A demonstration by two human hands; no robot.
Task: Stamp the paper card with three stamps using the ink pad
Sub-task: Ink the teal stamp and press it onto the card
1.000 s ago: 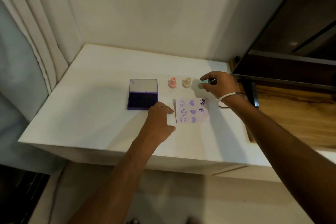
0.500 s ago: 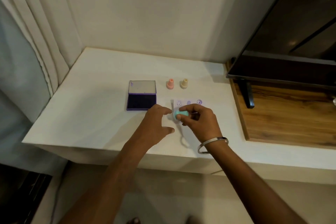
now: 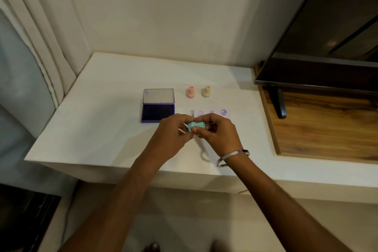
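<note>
My right hand (image 3: 217, 133) grips a teal stamp (image 3: 196, 125) lying sideways above the white table (image 3: 98, 129). My left hand (image 3: 173, 132) meets it from the left, with its fingers curled at the stamp's wide end. Both hands cover most of the paper card (image 3: 216, 113); only its far strip with purple prints shows. The open purple ink pad (image 3: 158, 112) lies just left of the hands. A pink stamp (image 3: 190, 91) and a cream stamp (image 3: 206, 91) stand upright behind the card.
A dark television (image 3: 331, 32) on a black stand (image 3: 279, 104) rises over a wooden shelf (image 3: 327, 125) at the right. White curtains (image 3: 41, 37) hang at the left. The table's front edge runs just under my wrists.
My right hand picked the teal stamp from the row behind the card and brought it forward over the card. My left hand lifted off the table and closed in on the stamp.
</note>
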